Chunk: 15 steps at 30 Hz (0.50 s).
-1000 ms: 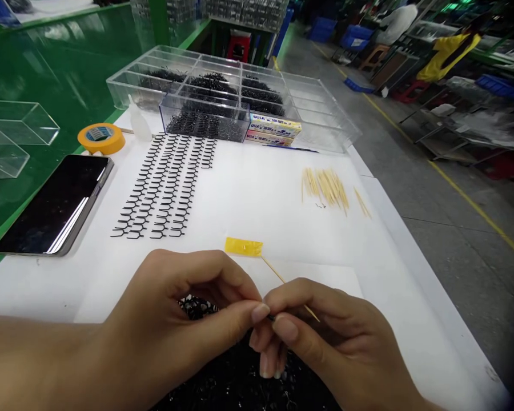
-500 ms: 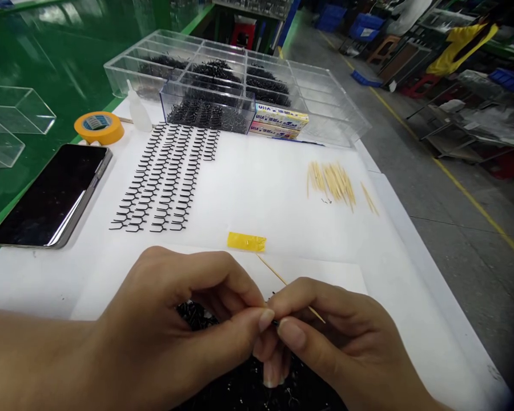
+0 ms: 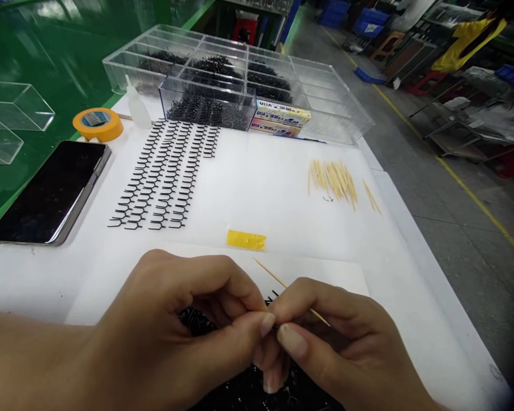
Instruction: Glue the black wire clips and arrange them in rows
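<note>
My left hand [image 3: 188,319] and my right hand [image 3: 338,337] meet at the fingertips, both closed in a pinch. Between them is a small black forked piece [image 3: 275,294]; its prong tips poke up above my fingers, and the rest is hidden. A wooden toothpick [image 3: 269,273] runs through my right hand, its ends sticking out on either side of the index finger. Below both hands lies a heap of small black parts [image 3: 244,388], partly covered by them. A strip of yellow tape [image 3: 246,240] is stuck to the white surface just beyond my hands.
Black forked pieces [image 3: 167,182] lie in rows at left, near a phone [image 3: 47,191], orange tape roll [image 3: 97,124] and white squeeze bottle [image 3: 137,107]. A clear divided box [image 3: 321,91], two small cartons [image 3: 280,117] and toothpicks [image 3: 334,180] stand or lie beyond.
The black prongs now show more clearly above my fingertips. The toothpick has shifted slightly down and left at its far end. Both hands stay pinched together.
</note>
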Available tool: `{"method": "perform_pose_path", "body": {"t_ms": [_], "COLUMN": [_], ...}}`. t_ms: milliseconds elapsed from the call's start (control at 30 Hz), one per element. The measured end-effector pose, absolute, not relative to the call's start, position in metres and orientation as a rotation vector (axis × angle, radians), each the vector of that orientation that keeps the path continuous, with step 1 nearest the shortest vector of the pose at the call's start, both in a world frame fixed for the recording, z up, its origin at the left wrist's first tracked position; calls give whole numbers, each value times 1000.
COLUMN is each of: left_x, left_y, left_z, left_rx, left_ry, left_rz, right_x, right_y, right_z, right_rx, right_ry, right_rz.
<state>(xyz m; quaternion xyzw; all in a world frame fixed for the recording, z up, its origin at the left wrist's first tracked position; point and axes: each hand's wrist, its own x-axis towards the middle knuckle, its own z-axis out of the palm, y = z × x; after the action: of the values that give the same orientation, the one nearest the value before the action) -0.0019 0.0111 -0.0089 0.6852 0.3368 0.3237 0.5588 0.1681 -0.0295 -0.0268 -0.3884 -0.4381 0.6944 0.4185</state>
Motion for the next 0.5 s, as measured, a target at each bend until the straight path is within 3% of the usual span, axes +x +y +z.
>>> {"method": "perform_pose_path", "body": {"t_ms": [500], "left_x": [-2], "left_y": [12], "left_z": [-10], "left_rx": [1600], "left_ry": [800], "left_rz": [755], "right_x": [169], "right_y": [-28], "right_z": [-27], "right_rx": [-945], "right_ry": [-1001], "right_rz": [1851]}}
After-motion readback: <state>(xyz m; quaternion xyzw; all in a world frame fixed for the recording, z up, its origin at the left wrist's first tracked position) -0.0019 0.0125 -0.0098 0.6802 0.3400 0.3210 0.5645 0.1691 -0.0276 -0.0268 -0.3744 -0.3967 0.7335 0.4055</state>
